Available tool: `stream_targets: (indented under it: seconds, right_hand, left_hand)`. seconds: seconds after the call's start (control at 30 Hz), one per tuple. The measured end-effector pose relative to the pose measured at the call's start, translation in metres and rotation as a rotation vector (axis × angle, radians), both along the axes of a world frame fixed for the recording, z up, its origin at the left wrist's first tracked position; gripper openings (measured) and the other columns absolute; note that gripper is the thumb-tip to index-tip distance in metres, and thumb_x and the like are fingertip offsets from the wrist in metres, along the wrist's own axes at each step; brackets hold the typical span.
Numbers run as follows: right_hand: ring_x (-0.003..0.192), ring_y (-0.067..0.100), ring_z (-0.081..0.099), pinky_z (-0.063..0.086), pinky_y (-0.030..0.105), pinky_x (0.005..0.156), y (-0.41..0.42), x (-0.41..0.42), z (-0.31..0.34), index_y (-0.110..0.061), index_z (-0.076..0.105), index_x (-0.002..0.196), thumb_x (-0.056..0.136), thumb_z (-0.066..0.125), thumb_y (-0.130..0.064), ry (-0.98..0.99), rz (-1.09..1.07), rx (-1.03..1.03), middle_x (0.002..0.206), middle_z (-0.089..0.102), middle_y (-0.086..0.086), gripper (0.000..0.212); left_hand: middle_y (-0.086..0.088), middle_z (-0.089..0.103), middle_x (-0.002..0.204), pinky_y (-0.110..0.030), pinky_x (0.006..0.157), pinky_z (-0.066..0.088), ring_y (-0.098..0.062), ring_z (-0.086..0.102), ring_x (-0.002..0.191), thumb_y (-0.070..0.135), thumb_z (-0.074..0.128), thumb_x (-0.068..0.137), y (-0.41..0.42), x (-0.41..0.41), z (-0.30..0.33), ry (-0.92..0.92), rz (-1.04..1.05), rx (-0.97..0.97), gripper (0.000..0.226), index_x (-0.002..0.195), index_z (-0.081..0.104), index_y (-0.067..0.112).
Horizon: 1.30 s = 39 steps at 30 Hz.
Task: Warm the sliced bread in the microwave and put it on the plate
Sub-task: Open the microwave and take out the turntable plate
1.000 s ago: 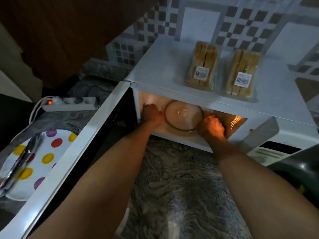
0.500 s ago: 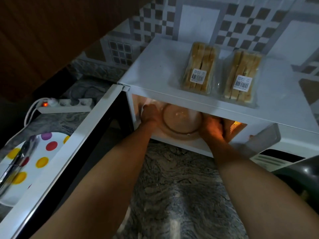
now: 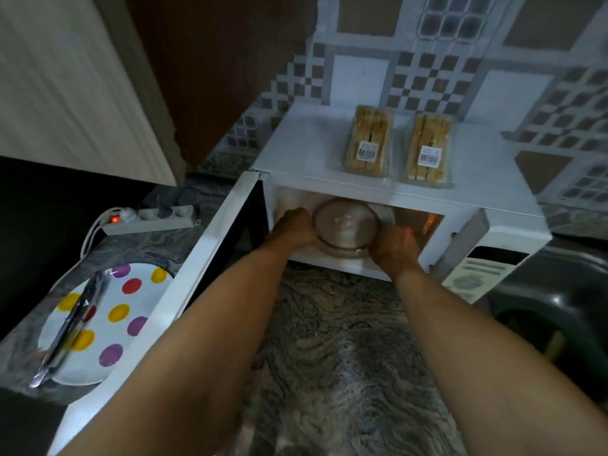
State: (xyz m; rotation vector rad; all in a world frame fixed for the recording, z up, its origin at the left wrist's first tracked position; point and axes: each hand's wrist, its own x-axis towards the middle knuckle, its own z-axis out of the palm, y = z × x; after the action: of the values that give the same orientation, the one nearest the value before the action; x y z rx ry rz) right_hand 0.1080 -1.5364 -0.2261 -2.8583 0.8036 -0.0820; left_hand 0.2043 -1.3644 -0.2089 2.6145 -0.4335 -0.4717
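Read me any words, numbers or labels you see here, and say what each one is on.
Nothing here is legible.
Left bread pack: white barcode sticker, print too blurred to read.
Right bread pack: white barcode sticker, also too blurred.
Microwave control panel: faint markings, too small to read.

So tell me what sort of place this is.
Most likely a home kitchen: a white microwave with its door open on a marbled stone counter, patterned wall tiles behind, packed bread on top.

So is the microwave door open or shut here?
Open: the microwave door is swung wide to the left, and both hands reach into the lit microwave cavity.
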Motion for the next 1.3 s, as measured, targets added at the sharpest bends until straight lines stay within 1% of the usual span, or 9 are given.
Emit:
stream_targets:
  seconds: [0.23,0.4,0.47,0.57,0.67,0.77,0.93,1.1,1.3]
  right_hand:
    - [0.099,0.031,0.068,0.047,0.032,0.073,0.027,-0.040,0.064,-0.008,0.070,0.101,0.094,0.055,-0.028,-0.051,-0.085,0.019,0.107,0.071,0.013,0.026]
    - [0.079,0.033,0.066,0.042,0.031,0.063,0.039,-0.059,0.110,-0.012,0.067,0.076,0.092,0.043,-0.047,-0.248,-0.068,-0.169,0.084,0.070,0.013,0.045]
    - [0.076,0.033,0.064,0.040,0.031,0.063,0.038,-0.060,0.125,-0.010,0.070,0.078,0.094,0.040,-0.048,-0.314,-0.084,-0.211,0.082,0.069,0.013,0.051]
    - [0.085,0.034,0.064,0.045,0.036,0.068,0.026,-0.054,0.139,-0.008,0.068,0.095,0.096,0.040,-0.048,-0.432,-0.092,-0.239,0.095,0.066,0.015,0.049]
    - [0.110,0.036,0.052,0.047,0.042,0.078,0.006,-0.041,0.143,-0.008,0.056,0.118,0.092,0.049,-0.051,-0.550,-0.105,-0.188,0.119,0.052,0.016,0.051]
    - [0.117,0.039,0.046,0.047,0.047,0.085,-0.011,-0.025,0.147,-0.010,0.045,0.130,0.085,0.056,-0.059,-0.571,-0.147,-0.145,0.132,0.042,0.017,0.067]
    - [0.118,0.043,0.050,0.044,0.049,0.092,-0.031,-0.003,0.155,-0.015,0.030,0.145,0.085,0.052,-0.068,-0.450,-0.162,0.004,0.143,0.034,0.017,0.082]
    - [0.120,0.043,0.052,0.043,0.048,0.096,-0.036,0.004,0.161,-0.019,0.022,0.152,0.089,0.049,-0.065,-0.385,-0.129,0.041,0.139,0.044,0.022,0.083]
    - [0.121,0.039,0.053,0.043,0.046,0.096,-0.040,-0.006,0.169,-0.028,0.028,0.149,0.086,0.054,-0.065,-0.312,-0.088,0.096,0.134,0.050,0.018,0.078]
  left_hand:
    - [-0.009,0.067,0.106,-0.034,0.077,0.056,-0.021,0.062,0.087,0.034,0.062,0.087,0.020,-0.023,0.063,-0.085,-0.177,-0.101,0.029,0.101,0.065,0.009]
    - [-0.004,0.068,0.067,-0.031,0.062,0.057,-0.022,0.067,0.065,0.051,0.057,0.088,0.022,-0.040,0.110,-0.270,-0.087,-0.284,0.049,0.069,0.070,0.008]
    - [-0.005,0.067,0.075,-0.030,0.061,0.052,-0.026,0.066,0.074,0.052,0.054,0.089,0.018,-0.044,0.123,-0.398,-0.044,-0.291,0.047,0.070,0.067,0.011]
    - [-0.007,0.065,0.105,-0.037,0.077,0.053,-0.029,0.062,0.096,0.050,0.055,0.090,0.005,-0.042,0.134,-0.498,0.003,-0.307,0.039,0.103,0.064,0.014]
    - [-0.011,0.053,0.127,-0.040,0.089,0.047,-0.031,0.054,0.116,0.049,0.056,0.091,-0.014,-0.034,0.139,-0.477,-0.005,-0.312,0.054,0.132,0.046,0.016]
    - [-0.015,0.041,0.141,-0.044,0.097,0.044,-0.035,0.046,0.126,0.049,0.055,0.092,-0.034,-0.025,0.144,-0.446,0.000,-0.282,0.070,0.149,0.027,0.020]
    - [-0.014,0.031,0.147,-0.042,0.101,0.040,-0.038,0.044,0.128,0.054,0.052,0.092,-0.066,-0.019,0.151,-0.362,-0.036,-0.226,0.071,0.152,0.021,0.032]
    - [-0.014,0.042,0.139,-0.041,0.090,0.042,-0.037,0.049,0.121,0.055,0.058,0.086,-0.082,-0.019,0.154,-0.333,0.021,-0.250,0.072,0.145,0.028,0.028]
    - [-0.014,0.040,0.142,-0.037,0.084,0.038,-0.036,0.047,0.123,0.055,0.052,0.088,-0.087,-0.023,0.159,-0.311,0.001,-0.191,0.067,0.147,0.028,0.032]
